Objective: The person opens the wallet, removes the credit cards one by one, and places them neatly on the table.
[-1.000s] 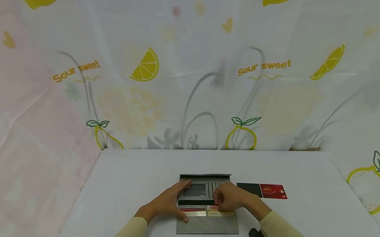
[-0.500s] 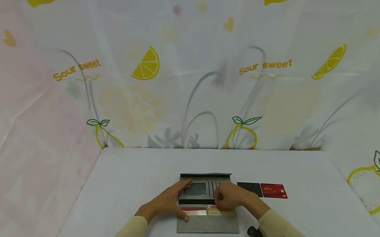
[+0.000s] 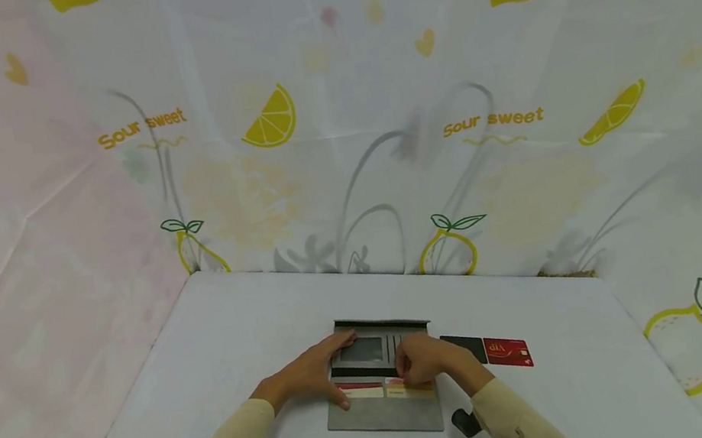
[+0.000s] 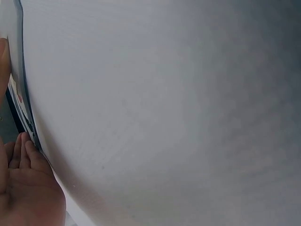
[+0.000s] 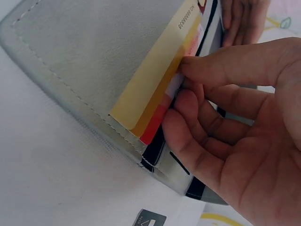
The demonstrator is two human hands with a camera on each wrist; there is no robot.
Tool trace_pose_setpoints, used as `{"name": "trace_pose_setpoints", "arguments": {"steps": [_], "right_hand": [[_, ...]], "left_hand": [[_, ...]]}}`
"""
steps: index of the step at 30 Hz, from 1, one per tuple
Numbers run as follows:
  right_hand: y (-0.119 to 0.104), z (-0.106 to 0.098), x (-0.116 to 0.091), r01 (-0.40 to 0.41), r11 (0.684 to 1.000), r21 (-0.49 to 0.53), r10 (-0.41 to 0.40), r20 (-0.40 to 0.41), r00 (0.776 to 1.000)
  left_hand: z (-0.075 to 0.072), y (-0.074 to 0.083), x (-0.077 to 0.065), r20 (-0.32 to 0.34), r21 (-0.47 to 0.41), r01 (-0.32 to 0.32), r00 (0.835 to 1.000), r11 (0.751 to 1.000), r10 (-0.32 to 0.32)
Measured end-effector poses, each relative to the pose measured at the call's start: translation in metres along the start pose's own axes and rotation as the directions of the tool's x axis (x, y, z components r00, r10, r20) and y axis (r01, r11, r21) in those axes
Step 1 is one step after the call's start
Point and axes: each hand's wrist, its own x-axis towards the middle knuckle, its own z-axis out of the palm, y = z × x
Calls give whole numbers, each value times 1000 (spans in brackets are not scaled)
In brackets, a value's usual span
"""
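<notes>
A grey wallet (image 3: 383, 413) lies unfolded on the white table, with a window pocket and slots in its upper half. Cards show along the fold: a red and cream card (image 3: 360, 391) at the left, and gold-and-red cards (image 5: 155, 80) at the right. My right hand (image 3: 422, 359) pinches the edge of the gold-and-red cards, thumb in front and fingers curled behind. Spread over the wallet's left side, my left hand (image 3: 310, 373) steadies it, thumb near the lower half and fingers toward the top. In the left wrist view only part of this hand (image 4: 33, 188) shows.
A black card (image 3: 465, 347) and a red VIP card (image 3: 508, 352) lie side by side just right of the wallet. Behind the white table (image 3: 255, 312) hangs a lemon-printed cloth (image 3: 343, 174). Dark wrist cameras sit beneath both cuffs.
My right wrist and forearm have shifted slightly up and left, while the fingers stay at the cards. My left hand keeps its place on the wallet.
</notes>
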Motion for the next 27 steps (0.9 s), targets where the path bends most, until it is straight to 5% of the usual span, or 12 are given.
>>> {"name": "trace_pose_setpoints", "arguments": {"steps": [27], "right_hand": [[-5,0,1,-24,996,-87,30,72,997]], "left_hand": [[0,2,-1,-4,-11,-10,1000,1000,10]]}}
